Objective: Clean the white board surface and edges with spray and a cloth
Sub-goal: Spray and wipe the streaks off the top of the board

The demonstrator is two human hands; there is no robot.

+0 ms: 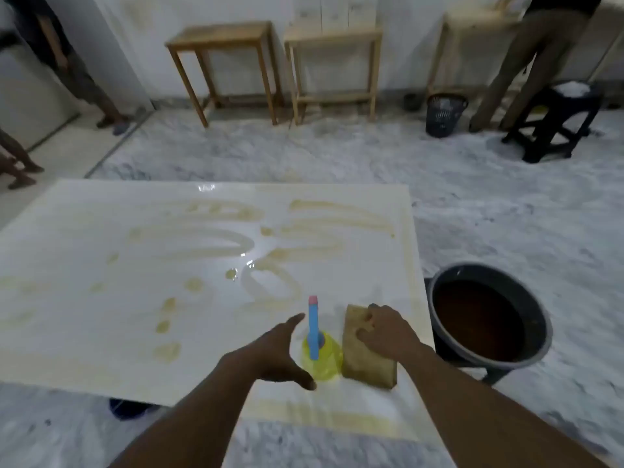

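A large white board (101, 298) lies flat, smeared with yellowish streaks and wet patches. Near its front right corner stands a yellow spray bottle (322, 358) with a blue nozzle tipped pink. My left hand (280, 352) is spread open just left of the bottle, thumb and fingers apart, not touching it. Right of the bottle lies a folded tan cloth (366, 359). My right hand (385, 329) rests on the cloth's upper part with its fingers curled onto it.
A dark bucket (540, 346) of brown water stands right of the board. Wooden tables (219, 38) line the back wall, with a black basket (444, 114) and black stool (553, 126) at the right. People stand at far left and far right.
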